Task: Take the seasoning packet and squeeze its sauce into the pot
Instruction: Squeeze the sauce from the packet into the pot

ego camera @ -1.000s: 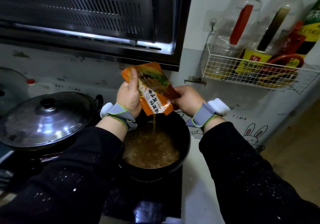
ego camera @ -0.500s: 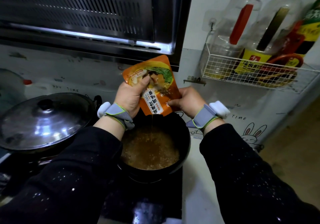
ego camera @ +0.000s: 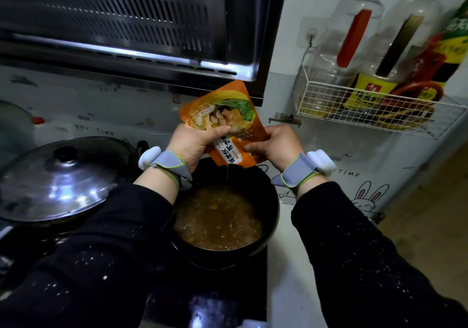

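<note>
An orange seasoning packet [ego camera: 222,114] with a food picture hangs upside down over the black pot [ego camera: 271,201], its open end pointing down. My left hand [ego camera: 195,142] pinches the packet's middle from the left. On the right edge, my right hand [ego camera: 276,145] grips it too. A thin thread of sauce [ego camera: 227,174] runs from the packet's lower end into the bubbling brown broth [ego camera: 217,218] that fills the pot.
A wok under a steel lid [ego camera: 58,178] stands on the stove to the left. The range hood [ego camera: 126,23] hangs overhead. A white wire rack [ego camera: 374,114] with several bottles is fixed to the right wall. White counter [ego camera: 286,277] runs right of the pot.
My left hand has slid down the packet from its top edge to its middle, squeezing. The packet now stands more upright, and the sauce stream has thinned.
</note>
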`<state>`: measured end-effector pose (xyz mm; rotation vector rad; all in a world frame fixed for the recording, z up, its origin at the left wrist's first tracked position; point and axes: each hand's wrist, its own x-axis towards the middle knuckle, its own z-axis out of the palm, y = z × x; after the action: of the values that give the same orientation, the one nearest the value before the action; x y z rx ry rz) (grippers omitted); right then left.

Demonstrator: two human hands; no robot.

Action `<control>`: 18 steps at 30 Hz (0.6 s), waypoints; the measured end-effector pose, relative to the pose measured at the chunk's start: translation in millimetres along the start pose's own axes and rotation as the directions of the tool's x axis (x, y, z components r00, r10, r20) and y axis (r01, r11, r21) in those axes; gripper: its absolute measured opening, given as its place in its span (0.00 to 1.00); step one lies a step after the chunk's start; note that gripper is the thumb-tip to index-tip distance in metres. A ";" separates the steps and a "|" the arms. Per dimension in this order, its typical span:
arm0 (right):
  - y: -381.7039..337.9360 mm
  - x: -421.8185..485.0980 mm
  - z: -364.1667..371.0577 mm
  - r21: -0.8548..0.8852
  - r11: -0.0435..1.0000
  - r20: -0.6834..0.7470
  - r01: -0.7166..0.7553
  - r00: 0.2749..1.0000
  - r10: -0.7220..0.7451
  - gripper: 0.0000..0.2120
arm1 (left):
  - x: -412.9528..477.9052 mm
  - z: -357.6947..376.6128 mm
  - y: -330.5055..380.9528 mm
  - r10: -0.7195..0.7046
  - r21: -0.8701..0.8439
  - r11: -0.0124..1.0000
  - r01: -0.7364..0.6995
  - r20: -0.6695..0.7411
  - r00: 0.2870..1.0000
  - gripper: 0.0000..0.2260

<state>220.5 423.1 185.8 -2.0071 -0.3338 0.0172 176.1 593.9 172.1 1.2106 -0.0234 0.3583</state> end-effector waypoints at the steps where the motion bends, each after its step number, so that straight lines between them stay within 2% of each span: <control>1: 0.0 0.1 0.2 -0.006 1.000 -0.001 0.000 1.000 0.000 0.08 | 0.1 -1.2 0.0 -0.005 0.028 1.000 0.006 -0.003 1.000 0.16; 7: 2.5 -0.8 3.1 -0.025 0.999 0.020 0.038 0.999 -0.037 0.10 | -2.3 0.2 2.1 0.019 0.107 0.994 -0.024 0.042 0.999 0.13; 10: 1.9 -0.4 4.1 -0.017 0.999 0.025 0.040 0.999 -0.039 0.13 | -2.7 -2.0 3.6 0.009 0.085 0.996 -0.015 0.077 0.997 0.14; 12: 1.1 0.2 2.5 0.009 1.000 0.023 0.022 0.999 -0.022 0.15 | -2.5 -5.2 3.6 -0.015 0.071 0.997 0.008 0.103 0.995 0.09; 15: -0.8 2.4 0.5 0.026 1.000 0.035 0.005 0.999 -0.006 0.15 | -1.2 -9.7 4.2 -0.080 0.082 0.994 0.072 0.092 0.993 0.08; 18: -3.3 2.4 2.4 0.039 0.999 0.051 -0.004 0.999 0.002 0.16 | 0.9 -13.1 5.2 -0.068 0.130 0.990 0.059 0.070 0.995 0.07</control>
<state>221.6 427.1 188.0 -1.9712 -0.3600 0.0761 173.2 607.7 172.3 1.3480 -0.0259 0.2621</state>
